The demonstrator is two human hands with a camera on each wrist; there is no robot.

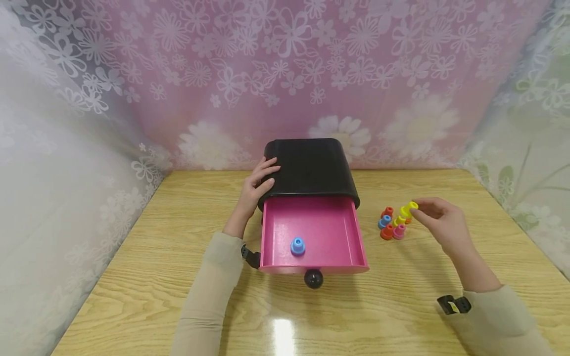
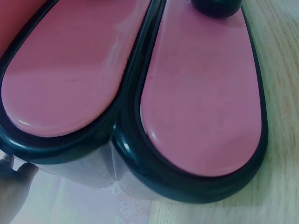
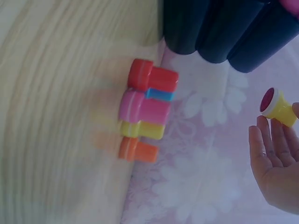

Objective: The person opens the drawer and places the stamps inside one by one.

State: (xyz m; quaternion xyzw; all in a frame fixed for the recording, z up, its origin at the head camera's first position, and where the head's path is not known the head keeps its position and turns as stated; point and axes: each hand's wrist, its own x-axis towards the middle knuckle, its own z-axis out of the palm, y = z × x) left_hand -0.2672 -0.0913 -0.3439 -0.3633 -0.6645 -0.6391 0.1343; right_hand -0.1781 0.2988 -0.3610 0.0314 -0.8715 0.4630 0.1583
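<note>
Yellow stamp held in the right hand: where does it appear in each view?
Head: the yellow stamp is right of centre, pinched by the right hand.
Left wrist: not in it.
Right wrist: yellow stamp near the right edge, mid-height.
Shared landmark: the black cabinet, in all three.

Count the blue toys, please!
2: one blue toy sits in the pink drawer, another blue toy stands on the table near the right hand. More may be hidden.
</note>
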